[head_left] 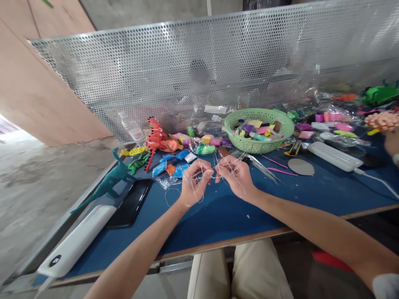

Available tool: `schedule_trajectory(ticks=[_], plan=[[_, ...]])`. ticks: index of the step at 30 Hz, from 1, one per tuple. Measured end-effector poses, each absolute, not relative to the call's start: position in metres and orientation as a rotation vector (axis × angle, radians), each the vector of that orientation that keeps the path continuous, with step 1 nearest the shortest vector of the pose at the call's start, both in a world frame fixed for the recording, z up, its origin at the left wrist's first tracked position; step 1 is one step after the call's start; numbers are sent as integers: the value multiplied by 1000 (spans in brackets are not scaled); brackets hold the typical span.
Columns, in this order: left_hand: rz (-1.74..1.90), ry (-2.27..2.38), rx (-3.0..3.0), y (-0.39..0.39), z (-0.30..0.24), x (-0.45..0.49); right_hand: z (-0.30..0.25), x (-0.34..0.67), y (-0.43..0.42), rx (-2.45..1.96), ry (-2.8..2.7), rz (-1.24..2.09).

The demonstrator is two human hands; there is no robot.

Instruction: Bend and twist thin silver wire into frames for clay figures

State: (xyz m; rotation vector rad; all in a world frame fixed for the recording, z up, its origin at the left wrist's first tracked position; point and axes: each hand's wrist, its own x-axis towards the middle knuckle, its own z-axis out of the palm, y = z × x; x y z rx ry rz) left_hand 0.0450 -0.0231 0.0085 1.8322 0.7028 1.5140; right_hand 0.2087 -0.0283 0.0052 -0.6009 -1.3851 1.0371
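Observation:
Between both hands, over the middle of the blue table, is a thin silvery wire [199, 195] bent into several loops with a twisted stretch in the centre. My left hand [193, 182] is closed, pinching the wire between thumb and fingers. A short gap apart, my right hand [238, 176] pinches the other side of the same wire, also closed. Loops of it stick out above and below the fingers. Behind the right hand lies a bundle of straight wires [263, 168]. Blue clay packets [181, 170] lie just beyond the left hand.
A green basket [258, 145] of clay packets stands behind. At left are a teal dinosaur figure [107, 180], a black phone [131, 203] and a white lamp-like device [79, 241]. Pink tools [282, 171] and a grey disc [301, 167] lie right. Another person's hand [392, 143] shows far right.

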Motion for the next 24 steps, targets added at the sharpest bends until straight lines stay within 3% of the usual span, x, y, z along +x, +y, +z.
schedule_trajectory(ticks=[6, 13, 18, 24], plan=[[1443, 753, 1670, -17, 8, 42, 3, 208, -20, -623, -1358, 1195], [1140, 532, 2025, -2, 22, 17, 1, 215, -3, -553, -1085, 2006], [1092, 483, 2439, 5, 30, 4, 2, 218, -2, -612, -1059, 2112], [1362, 528, 2712, 8, 24, 1, -2, 216, -2, -590, -1146, 1986]])
